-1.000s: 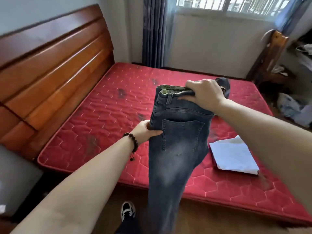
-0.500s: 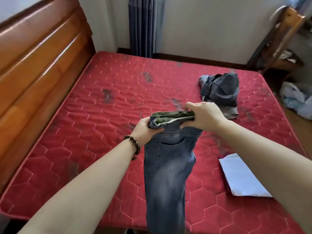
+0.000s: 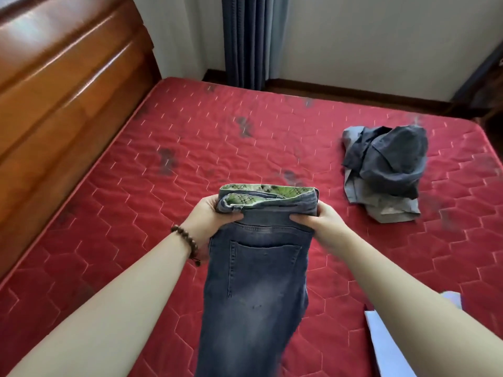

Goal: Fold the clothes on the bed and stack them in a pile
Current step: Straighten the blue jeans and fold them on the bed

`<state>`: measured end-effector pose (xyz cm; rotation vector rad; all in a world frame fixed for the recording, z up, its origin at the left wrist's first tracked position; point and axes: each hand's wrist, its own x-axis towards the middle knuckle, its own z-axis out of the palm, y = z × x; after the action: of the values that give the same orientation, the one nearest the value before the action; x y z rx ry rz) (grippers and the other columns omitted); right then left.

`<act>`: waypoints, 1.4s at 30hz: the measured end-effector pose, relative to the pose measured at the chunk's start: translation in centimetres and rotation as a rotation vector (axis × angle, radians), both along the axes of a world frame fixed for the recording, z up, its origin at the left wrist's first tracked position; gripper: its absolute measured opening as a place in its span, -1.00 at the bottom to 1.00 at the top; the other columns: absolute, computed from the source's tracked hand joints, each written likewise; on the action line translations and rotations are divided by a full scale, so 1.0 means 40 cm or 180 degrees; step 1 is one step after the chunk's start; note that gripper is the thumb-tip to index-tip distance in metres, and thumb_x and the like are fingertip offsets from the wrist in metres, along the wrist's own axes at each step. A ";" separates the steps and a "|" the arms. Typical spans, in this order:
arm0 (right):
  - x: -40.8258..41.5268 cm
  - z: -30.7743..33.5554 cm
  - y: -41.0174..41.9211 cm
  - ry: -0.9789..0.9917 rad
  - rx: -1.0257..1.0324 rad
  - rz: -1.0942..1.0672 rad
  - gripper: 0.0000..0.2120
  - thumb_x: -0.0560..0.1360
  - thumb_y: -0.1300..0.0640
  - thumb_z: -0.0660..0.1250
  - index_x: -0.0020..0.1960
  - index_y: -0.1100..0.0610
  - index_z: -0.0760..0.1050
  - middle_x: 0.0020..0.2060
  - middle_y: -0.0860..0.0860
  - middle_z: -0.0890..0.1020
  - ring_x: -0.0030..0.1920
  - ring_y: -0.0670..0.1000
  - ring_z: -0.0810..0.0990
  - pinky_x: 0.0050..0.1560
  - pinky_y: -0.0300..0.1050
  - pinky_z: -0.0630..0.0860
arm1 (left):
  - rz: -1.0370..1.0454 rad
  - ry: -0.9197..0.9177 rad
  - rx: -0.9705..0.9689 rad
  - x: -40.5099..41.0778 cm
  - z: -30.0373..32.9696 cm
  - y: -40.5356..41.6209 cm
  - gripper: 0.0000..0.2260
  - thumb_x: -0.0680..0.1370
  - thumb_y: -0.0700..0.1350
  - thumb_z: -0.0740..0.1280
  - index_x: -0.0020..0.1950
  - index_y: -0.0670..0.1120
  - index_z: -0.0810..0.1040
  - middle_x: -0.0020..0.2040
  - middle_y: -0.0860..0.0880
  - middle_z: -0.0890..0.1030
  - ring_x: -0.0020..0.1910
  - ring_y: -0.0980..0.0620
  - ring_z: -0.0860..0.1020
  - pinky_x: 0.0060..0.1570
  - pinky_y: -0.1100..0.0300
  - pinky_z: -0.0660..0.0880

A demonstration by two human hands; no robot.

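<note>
Red quilted mattress (image 3: 168,219) fills the view, wooden headboard (image 3: 68,85) at 9 o'clock. Jeans (image 3: 255,281) held at centre, folded lengthwise, legs hanging toward 6 o'clock. Left hand (image 3: 211,216) and right hand (image 3: 317,219) each grip one end of the waistband, apart. Dark crumpled garment (image 3: 389,164) at 2 o'clock, unfolded. White folded item (image 3: 386,346) at 5 o'clock, probably the pile's start. Judgement: early; jeans mid-fold, one garment untouched.

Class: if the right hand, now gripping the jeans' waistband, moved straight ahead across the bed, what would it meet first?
Probably nothing: the right hand holding the jeans faces bare red mattress. The crumpled dark garment lies off to its right. Depth is uncertain.
</note>
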<state>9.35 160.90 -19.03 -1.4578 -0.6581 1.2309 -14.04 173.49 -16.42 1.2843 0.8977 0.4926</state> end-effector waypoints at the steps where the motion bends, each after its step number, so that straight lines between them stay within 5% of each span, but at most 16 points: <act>1: 0.018 -0.015 0.017 0.0082 0.0019 -0.0064 -0.67 0.25 0.24 0.56 0.00 0.14 0.63 -0.02 0.12 0.70 -0.01 0.08 0.67 -0.05 -0.12 0.59 | 0.0110 0.0061 0.0034 0.016 -0.019 0.028 -0.75 0.39 -0.39 0.45 -0.03 -0.11 0.65 -0.11 0.01 0.71 -0.11 0.09 0.65 -0.11 0.24 0.58; 6: 0.088 -0.146 0.108 -0.0040 -0.0182 -0.0370 -0.73 0.26 0.10 0.57 -0.06 0.10 0.67 -0.06 0.05 0.72 -0.04 0.03 0.68 -0.12 -0.21 0.58 | 0.0033 0.0347 0.0165 0.108 -0.166 0.167 -0.81 0.41 -0.27 0.49 -0.05 -0.04 0.65 -0.08 0.02 0.71 -0.06 0.04 0.65 0.00 0.13 0.58; 13: 0.153 -0.383 0.260 -0.1350 -0.0672 -0.0690 -0.77 0.30 0.02 0.57 -0.11 -0.02 0.58 -0.23 -0.20 0.66 -0.21 -0.26 0.60 -0.26 -0.40 0.45 | 0.0088 0.0544 0.0066 0.191 -0.433 0.309 -0.87 0.47 -0.22 0.45 -0.01 -0.06 0.62 -0.03 -0.11 0.69 -0.03 -0.06 0.65 0.07 0.04 0.56; 17: 0.169 -0.473 0.352 -0.1680 -0.0817 -0.0917 -0.66 0.28 -0.04 0.57 -0.03 0.06 0.59 -0.17 -0.11 0.65 -0.15 -0.12 0.60 -0.13 -0.20 0.46 | 0.0325 0.0886 0.0341 0.232 -0.535 0.375 -0.91 0.45 -0.14 0.48 -0.08 -0.04 0.62 -0.14 -0.04 0.70 -0.14 0.02 0.65 -0.07 0.14 0.57; 21: 0.171 -0.558 0.410 -0.1895 -0.1061 -0.1075 -0.50 0.32 -0.12 0.53 0.05 0.16 0.43 -0.10 -0.03 0.56 -0.01 0.05 0.55 -0.10 -0.14 0.36 | 0.0737 0.1197 0.0525 0.264 -0.631 0.408 -0.74 0.46 -0.11 0.47 0.12 -0.06 0.53 -0.01 -0.10 0.66 -0.11 0.07 0.61 -0.08 0.22 0.53; 24: 0.164 -0.634 0.407 -0.2241 -0.1328 -0.0681 -0.30 0.47 -0.16 0.37 0.43 0.20 0.22 0.37 0.13 0.37 0.38 0.12 0.34 0.28 -0.02 0.34 | 0.0586 0.1790 0.0910 0.267 -0.702 0.408 -0.55 0.52 -0.09 0.39 0.38 -0.10 0.40 0.31 -0.13 0.49 0.28 -0.04 0.45 0.28 0.12 0.36; 26: 0.149 -0.682 0.383 -0.2831 -0.1303 -0.0282 -0.28 0.55 -0.12 0.26 0.55 0.17 0.05 0.54 0.10 0.10 0.53 0.06 0.06 0.50 -0.01 0.08 | 0.0247 0.2064 0.1321 0.263 -0.744 0.389 -0.53 0.56 -0.11 0.33 0.44 -0.13 0.34 0.46 -0.15 0.33 0.46 -0.07 0.26 0.45 0.09 0.15; 29: 0.108 -0.743 0.355 -0.4054 -0.0992 0.0380 -0.38 0.58 -0.05 0.18 0.54 0.14 0.09 0.56 0.08 0.02 0.56 0.07 -0.07 0.53 0.07 -0.13 | -0.0572 0.2468 0.2417 0.264 -0.816 0.331 -0.56 0.60 -0.07 0.23 0.48 -0.04 0.31 0.56 -0.08 0.14 0.55 -0.05 0.01 0.50 0.03 -0.08; 32: 0.048 -0.806 0.345 -0.4677 -0.0735 0.1018 -0.43 0.58 -0.09 0.13 0.53 0.09 0.17 0.55 0.05 0.08 0.56 0.09 -0.04 0.52 0.19 -0.11 | -0.1396 0.2807 0.3219 0.266 -0.890 0.272 -0.51 0.62 0.11 0.09 0.55 0.09 0.13 0.59 -0.02 -0.03 0.56 -0.06 -0.14 0.50 -0.06 -0.20; 35: 0.031 -0.882 0.325 -0.4934 -0.1021 0.1410 -0.42 0.59 -0.21 -0.09 0.56 -0.02 0.07 0.56 0.02 0.03 0.56 0.07 -0.08 0.50 0.23 -0.11 | -0.1685 0.3131 0.3480 0.253 -0.957 0.266 -0.45 0.59 0.26 -0.04 0.56 0.17 -0.04 0.59 -0.02 -0.10 0.56 -0.08 -0.16 0.49 -0.05 -0.24; 42: 0.055 -0.928 0.311 -0.4896 -0.1052 0.1459 -0.44 0.60 -0.22 -0.16 0.56 -0.08 -0.03 0.56 -0.01 -0.02 0.55 0.00 -0.13 0.51 0.18 -0.20 | -0.1545 0.2925 0.3618 0.238 -0.980 0.278 -0.52 0.64 0.14 -0.03 0.56 0.10 0.09 0.58 -0.06 0.04 0.56 -0.08 -0.02 0.50 -0.06 -0.16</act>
<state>11.54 173.36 -56.16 -2.5271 -1.9190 0.2633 -4.52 184.60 -55.62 2.8162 0.9943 -0.0723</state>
